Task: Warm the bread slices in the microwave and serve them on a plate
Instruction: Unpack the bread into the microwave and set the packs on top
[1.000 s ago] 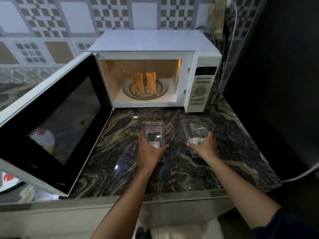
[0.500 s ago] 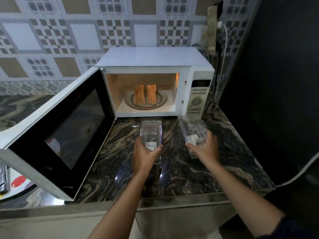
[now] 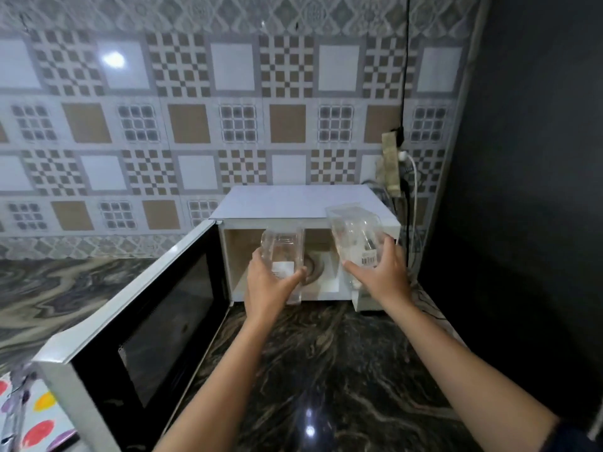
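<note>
The white microwave (image 3: 303,200) stands at the back of the counter with its door (image 3: 146,324) swung wide to the left. My left hand (image 3: 269,288) grips a clear plastic container (image 3: 283,252), raised in front of the open cavity. My right hand (image 3: 380,275) grips a second clear plastic container (image 3: 354,233) with a barcode label, lifted before the microwave's right side. The glass turntable (image 3: 315,267) shows partly between the containers. The bread slices are hidden behind the containers and hands.
Dark marbled countertop (image 3: 326,370) runs below my arms. A dark wall (image 3: 522,190) closes the right side. A power strip with cables (image 3: 393,168) hangs on the tiled wall behind the microwave. A colourful dotted plate (image 3: 36,429) sits at the lower left, under the door.
Both hands have lifted the clear containers off the counter and up in front of the microwave. My view has tilted upward, and the bread is now covered.
</note>
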Motion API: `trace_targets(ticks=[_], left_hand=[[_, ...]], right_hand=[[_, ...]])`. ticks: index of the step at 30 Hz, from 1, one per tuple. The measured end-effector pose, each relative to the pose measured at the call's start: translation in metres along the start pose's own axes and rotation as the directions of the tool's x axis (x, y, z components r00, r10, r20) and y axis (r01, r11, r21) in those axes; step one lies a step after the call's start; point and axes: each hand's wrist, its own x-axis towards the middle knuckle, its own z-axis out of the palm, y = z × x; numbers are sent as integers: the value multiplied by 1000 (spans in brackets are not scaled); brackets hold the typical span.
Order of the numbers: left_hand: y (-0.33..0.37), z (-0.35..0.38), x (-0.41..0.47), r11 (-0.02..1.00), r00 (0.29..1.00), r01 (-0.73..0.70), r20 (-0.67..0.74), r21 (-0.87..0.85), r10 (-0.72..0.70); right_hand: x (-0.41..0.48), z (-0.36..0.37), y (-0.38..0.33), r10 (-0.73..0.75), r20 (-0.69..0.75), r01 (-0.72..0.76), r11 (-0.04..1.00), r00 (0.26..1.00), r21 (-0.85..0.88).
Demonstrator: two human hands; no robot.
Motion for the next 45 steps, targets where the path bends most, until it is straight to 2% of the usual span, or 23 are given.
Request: trace_targets(ticks=[7,11,19,25,30,39,45], left_hand=[[26,-2,96,1000,1000,-4,-23,-19,3],[38,3,153,998,999,31,-31,60,-29],[37,24,236,971,994,91,39,220,-102],[29,40,255,940,974,153,113,306,-195],[25,43,262,936,956,172,176,307,-234],[28,41,273,940,924,96,323,327,-207],[26,43,274,943,923,83,332,321,-194]], right_hand=[[80,26,-47,19,121,-14,999,992,-45],[130,51,-67,67,161,-51,994,985,-101],[199,87,-72,147,187,-103,969,971,-224],[216,106,-58,229,228,-165,949,946,-268],[226,116,-53,253,252,-168,934,934,-317],[240,116,-50,266,299,-164,931,917,-325],[240,117,-44,257,268,-180,942,928,-283]])
